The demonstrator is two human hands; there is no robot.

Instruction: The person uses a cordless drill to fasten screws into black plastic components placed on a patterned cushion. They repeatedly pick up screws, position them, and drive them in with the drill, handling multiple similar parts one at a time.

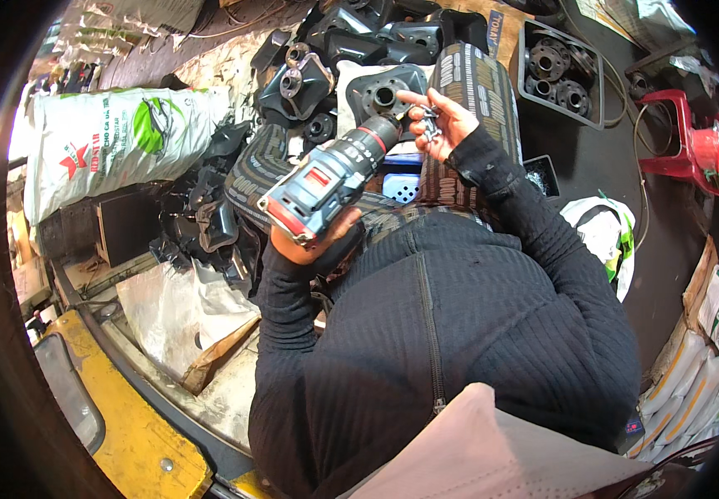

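My left hand (319, 241) is closed round the grip of a grey and red cordless drill (326, 179), mostly hidden beneath its body. The chuck points up and to the right, toward a black moulded part (361, 98) with a round metal collar (384, 95), lying between my knees. Beside the chuck's tip, my right hand (452, 129) is turned partly palm up with curled fingers, holding several small silvery screws (432, 125). Its thumb and forefinger reach toward the collar. Whether the drill's tip touches anything is too small to tell.
More black moulded parts (359, 41) are heaped beyond my knees. A bin (602, 104) at the far right holds round flanged metal pieces (549, 60). A blue perforated tray (401, 188) lies between my legs. Left are a white sack (126, 141) and black scraps (205, 204); right, a red stool (682, 137).
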